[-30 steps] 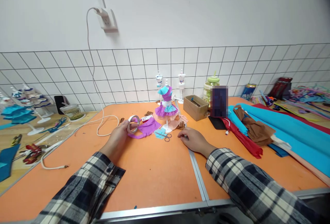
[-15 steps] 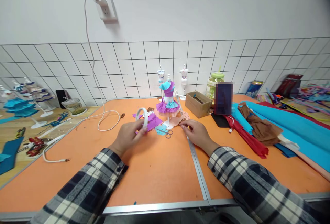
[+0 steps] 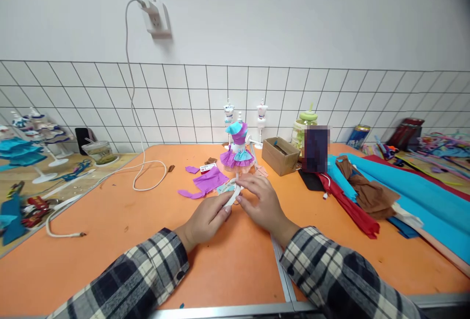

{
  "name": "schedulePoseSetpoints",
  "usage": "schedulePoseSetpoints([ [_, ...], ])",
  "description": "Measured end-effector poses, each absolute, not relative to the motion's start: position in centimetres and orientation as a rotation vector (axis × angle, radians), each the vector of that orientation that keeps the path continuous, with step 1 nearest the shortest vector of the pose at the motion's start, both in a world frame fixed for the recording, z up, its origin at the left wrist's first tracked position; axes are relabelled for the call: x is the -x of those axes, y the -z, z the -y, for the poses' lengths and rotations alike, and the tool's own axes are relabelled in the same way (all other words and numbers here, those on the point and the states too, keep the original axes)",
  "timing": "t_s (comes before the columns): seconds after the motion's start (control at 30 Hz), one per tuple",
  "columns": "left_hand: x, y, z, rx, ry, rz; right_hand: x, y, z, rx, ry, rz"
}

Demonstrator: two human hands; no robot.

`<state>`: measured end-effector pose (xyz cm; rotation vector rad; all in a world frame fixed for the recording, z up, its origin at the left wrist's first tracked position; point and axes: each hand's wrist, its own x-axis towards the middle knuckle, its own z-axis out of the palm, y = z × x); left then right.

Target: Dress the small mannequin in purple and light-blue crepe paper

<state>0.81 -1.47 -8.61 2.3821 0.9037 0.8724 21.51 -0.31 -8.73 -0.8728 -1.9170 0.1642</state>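
My left hand grips a white tape roll just above the orange table. My right hand has its fingers curled against the same roll from the right. Both hands meet in front of a small mannequin dressed in purple and blue. A purple cloth piece lies just left of the hands. A blue scrap lies behind the roll; the scissors are hidden by my hands.
A cardboard box, a green-lidded jar and a dark phone stand at the back. Blue, red and brown fabrics cover the right side. A white cable runs from the wall socket. More dressed mannequins stand far left.
My left hand carried the tape roll rightward to the table's middle. My right hand moved left from the table and closed on the roll.
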Motion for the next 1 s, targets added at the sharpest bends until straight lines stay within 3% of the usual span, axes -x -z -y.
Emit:
schedulePoseSetpoints([
  [0.47,-1.0,8.0,1.1,-2.601,-0.768,-1.071,-21.1,9.2,0.4,1.039,-0.635,1.677],
  [1.0,-1.8,8.3,0.6,-2.474,-0.769,-1.505,-22.0,8.2,1.7,0.983,0.076,2.272],
])
